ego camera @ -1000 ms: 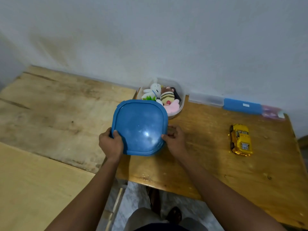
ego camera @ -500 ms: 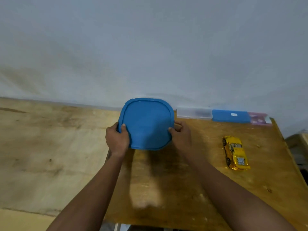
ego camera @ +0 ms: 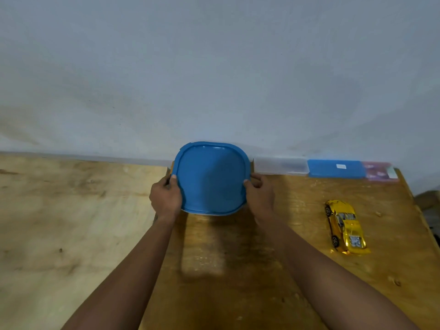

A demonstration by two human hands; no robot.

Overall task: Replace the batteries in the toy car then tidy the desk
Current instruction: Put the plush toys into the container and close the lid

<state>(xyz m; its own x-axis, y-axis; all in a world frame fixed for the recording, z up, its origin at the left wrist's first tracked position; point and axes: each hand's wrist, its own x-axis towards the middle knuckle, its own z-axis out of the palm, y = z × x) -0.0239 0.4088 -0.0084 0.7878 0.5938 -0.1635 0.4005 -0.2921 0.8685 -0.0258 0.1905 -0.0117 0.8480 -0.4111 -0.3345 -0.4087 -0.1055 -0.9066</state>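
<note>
The blue lid (ego camera: 210, 179), held short of the open tub (ego camera: 209, 213) a second ago, is now sitting over it and hiding the plush toys, the left grip (ego camera: 166, 198) and right grip (ego camera: 258, 196) having carried it forward over the bench (ego camera: 226, 270) toward the wall (ego camera: 214, 79).

I see two wooden tops side by side against wall: varnished desk (ego camera: 238, 270) centre and right, paler worn table (ego camera: 71, 222) left. On desk, yellow toy car (ego camera: 345, 227) toward right, lying lengthwise near-to-far, well apart from rest. Along far edge, three flat cases end to end: clear case (ego camera: 281, 166), blue case (ego camera: 335, 168), pink case (ego camera: 378, 171) rightmost. Blue lid (ego camera: 212, 179) at far edge by seam between tops; whatever is beneath it mostly hidden from me.
</note>
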